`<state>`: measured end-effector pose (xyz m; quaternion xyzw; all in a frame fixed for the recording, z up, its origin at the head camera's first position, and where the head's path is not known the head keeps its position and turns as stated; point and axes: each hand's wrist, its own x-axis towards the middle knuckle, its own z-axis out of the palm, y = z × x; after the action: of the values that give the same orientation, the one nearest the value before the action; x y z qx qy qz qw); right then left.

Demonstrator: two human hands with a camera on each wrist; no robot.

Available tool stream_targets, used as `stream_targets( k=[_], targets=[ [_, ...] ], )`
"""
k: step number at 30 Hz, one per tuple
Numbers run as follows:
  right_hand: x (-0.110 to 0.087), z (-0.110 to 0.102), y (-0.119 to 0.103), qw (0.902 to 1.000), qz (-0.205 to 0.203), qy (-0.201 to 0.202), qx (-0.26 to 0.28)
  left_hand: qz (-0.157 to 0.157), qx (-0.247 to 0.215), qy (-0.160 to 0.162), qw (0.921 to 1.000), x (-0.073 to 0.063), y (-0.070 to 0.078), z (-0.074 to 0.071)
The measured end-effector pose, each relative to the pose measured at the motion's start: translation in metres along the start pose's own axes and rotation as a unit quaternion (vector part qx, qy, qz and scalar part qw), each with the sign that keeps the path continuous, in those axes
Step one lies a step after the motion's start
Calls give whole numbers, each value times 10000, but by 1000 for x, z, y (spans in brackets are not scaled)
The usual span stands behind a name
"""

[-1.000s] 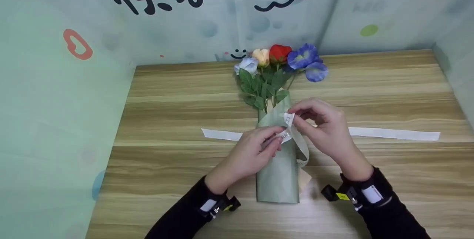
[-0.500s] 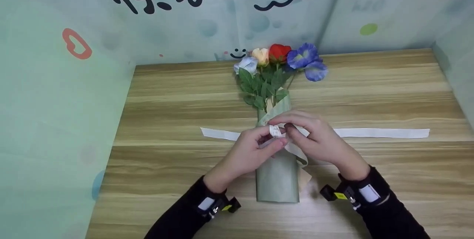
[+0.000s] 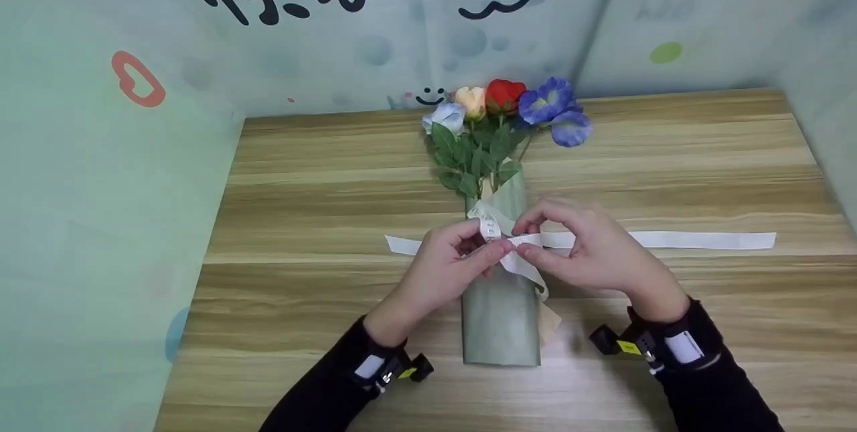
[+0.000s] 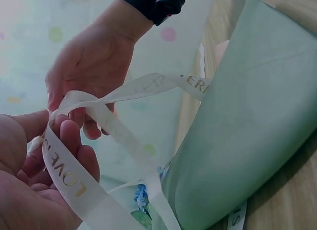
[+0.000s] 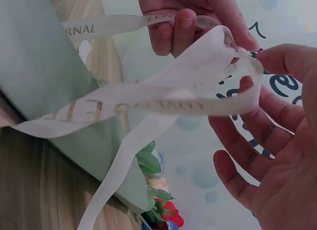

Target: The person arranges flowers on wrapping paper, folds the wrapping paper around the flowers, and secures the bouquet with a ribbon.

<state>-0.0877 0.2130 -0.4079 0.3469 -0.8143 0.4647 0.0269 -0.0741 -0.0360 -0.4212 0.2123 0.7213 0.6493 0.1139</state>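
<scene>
A bouquet wrapped in pale green paper [image 3: 502, 325] lies on the table, its flowers toward the back. White ribbon [image 3: 696, 240] with gold lettering crosses the wrap, its tails reaching out to both sides. Over the wrap, my left hand [image 3: 442, 261] pinches the ribbon between thumb and fingers, and a loop [image 3: 491, 228] stands up at its fingertips. My right hand [image 3: 596, 251] pinches the ribbon right beside it with thumb and index finger. In the right wrist view, the other fingers [image 5: 237, 178] of that hand are spread apart. The ribbon's crossing point is partly hidden by the fingertips.
A red rose [image 3: 505, 96], a peach flower [image 3: 471, 102], a pale blue flower [image 3: 445, 117] and purple-blue petals [image 3: 549, 102] lie at the table's back edge. Printed cloth [image 3: 375, 50] rises behind. A beige paper corner [image 3: 550, 323] sticks out at the wrap's right.
My right hand has come down to the left hand's fingertips, then drawn slightly right with ribbon pinched. The loop now stands at the left fingertips. Both ribbon tails have slid inward.
</scene>
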Motion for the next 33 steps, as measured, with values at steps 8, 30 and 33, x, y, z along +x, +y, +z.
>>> stream_targets(
  k=[8,30,33],
  targets=[
    [3,7,-1,9999,-108,-21,-10,-89,9,147,9999,2,7,-1],
    [4,5,-5,9982,-19,129,584,371,155,171,9990,6,20,-6],
    [4,7,-4,9981,-37,150,596,468,141,210,9986,6,19,-5]
  ],
)
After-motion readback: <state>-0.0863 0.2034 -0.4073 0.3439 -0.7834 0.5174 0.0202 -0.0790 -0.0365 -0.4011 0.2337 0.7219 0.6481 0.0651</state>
